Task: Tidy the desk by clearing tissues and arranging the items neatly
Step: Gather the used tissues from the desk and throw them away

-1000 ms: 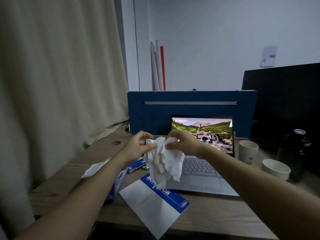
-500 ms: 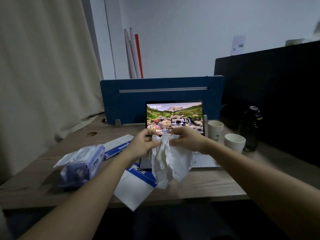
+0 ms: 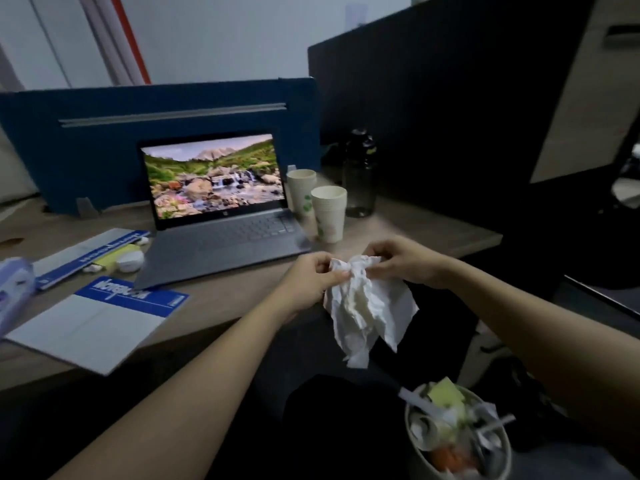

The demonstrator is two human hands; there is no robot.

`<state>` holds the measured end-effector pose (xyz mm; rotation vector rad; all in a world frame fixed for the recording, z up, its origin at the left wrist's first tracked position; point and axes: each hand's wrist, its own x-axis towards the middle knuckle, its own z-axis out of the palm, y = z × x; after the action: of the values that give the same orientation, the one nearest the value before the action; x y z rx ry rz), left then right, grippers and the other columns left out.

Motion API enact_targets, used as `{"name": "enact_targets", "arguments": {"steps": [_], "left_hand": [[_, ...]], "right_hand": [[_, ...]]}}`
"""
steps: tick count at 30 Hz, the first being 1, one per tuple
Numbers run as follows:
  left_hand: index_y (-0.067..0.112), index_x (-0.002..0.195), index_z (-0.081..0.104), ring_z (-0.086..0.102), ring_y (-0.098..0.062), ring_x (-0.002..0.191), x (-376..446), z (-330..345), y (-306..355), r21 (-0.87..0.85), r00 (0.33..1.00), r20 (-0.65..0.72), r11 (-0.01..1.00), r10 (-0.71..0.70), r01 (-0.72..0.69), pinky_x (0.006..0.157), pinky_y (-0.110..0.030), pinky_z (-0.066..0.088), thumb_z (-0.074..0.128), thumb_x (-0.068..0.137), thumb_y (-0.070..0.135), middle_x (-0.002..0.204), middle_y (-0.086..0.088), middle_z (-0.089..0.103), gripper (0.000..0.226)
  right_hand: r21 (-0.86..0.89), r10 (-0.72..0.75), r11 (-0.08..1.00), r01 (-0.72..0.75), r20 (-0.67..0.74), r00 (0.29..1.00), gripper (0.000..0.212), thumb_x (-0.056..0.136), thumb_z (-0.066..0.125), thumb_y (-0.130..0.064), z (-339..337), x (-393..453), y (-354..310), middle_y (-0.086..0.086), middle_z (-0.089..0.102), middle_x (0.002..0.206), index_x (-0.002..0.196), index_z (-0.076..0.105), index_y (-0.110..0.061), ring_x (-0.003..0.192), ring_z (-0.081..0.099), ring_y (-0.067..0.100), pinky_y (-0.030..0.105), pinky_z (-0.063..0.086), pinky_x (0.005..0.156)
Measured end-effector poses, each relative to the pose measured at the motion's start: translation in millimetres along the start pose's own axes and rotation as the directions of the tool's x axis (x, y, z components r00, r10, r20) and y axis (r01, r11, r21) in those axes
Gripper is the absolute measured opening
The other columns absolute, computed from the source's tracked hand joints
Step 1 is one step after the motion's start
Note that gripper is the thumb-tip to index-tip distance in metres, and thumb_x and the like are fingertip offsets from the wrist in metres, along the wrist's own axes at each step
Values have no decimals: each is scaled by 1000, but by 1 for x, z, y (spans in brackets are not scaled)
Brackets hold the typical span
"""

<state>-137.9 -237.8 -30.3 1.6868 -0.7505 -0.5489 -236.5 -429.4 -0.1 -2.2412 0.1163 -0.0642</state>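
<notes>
A crumpled white tissue (image 3: 367, 306) hangs in the air past the desk's front right edge. My left hand (image 3: 311, 278) pinches its top left and my right hand (image 3: 401, 259) pinches its top right. Below it on the floor stands a round bin (image 3: 457, 434) full of rubbish. On the wooden desk (image 3: 225, 296) lie a blue and white notebook (image 3: 93, 323), a second notebook (image 3: 83, 252), a yellow note pad (image 3: 114, 256) and a small white earbud case (image 3: 131, 262). A pack of wipes (image 3: 12, 292) shows at the left edge.
An open grey laptop (image 3: 221, 216) sits mid-desk before a blue divider (image 3: 156, 109). Two paper cups (image 3: 327, 213) and a dark bottle (image 3: 360, 174) stand to its right. A black partition (image 3: 450, 98) closes the right side.
My view has swung right and down. Both hands carried the tissue from over the laptop out past the desk's front edge, above the bin that has come into view.
</notes>
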Motion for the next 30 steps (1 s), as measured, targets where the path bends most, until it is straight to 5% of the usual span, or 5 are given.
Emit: {"name": "enact_targets", "arguments": {"steps": [6, 10, 17, 20, 30], "left_hand": [[20, 93, 72, 71, -13, 87, 23, 95, -54, 131, 998, 52, 991, 23, -30, 78, -31, 55, 75, 83, 16, 90, 0, 76, 12], [32, 86, 71, 63, 7, 67, 30, 149, -99, 270, 996, 91, 962, 8, -33, 55, -9, 42, 73, 78, 32, 78, 15, 73, 9], [31, 84, 61, 67, -11, 63, 57, 215, -184, 276, 975, 108, 948, -194, 158, 55, -26, 49, 67, 87, 29, 78, 4, 69, 7], [32, 82, 55, 68, -16, 67, 63, 235, -217, 274, 955, 113, 932, -276, 237, 57, -26, 46, 64, 89, 32, 77, 5, 67, 12], [28, 86, 56, 66, -17, 75, 78, 284, -291, 260, 908, 126, 897, -399, 358, 56, -21, 45, 70, 87, 23, 80, 3, 66, 14]], "right_hand": [[48, 149, 988, -145, -81, 986, 11, 80, 76, -17, -5, -45, 104, -8, 67, 78, 88, 69, -16, 71, 60, 2, 19, 48, 64], [-59, 219, 973, -223, -64, 974, 11, 81, 76, -14, 3, -59, 175, 3, 71, 87, 90, 69, -16, 77, 63, 10, 27, 50, 71], [-218, 316, 912, -347, -164, 934, 12, 85, 72, -25, 35, -72, 274, -9, 64, 85, 94, 66, -22, 81, 60, 12, 25, 44, 67], [-232, 358, 885, -404, -216, 908, 18, 84, 72, -22, 50, -75, 301, 3, 70, 95, 100, 70, -15, 87, 64, 19, 34, 50, 74], [-219, 524, 788, -575, -252, 814, 14, 85, 69, -27, 91, -89, 375, 4, 67, 94, 97, 69, -18, 88, 63, 25, 35, 49, 70]]}}
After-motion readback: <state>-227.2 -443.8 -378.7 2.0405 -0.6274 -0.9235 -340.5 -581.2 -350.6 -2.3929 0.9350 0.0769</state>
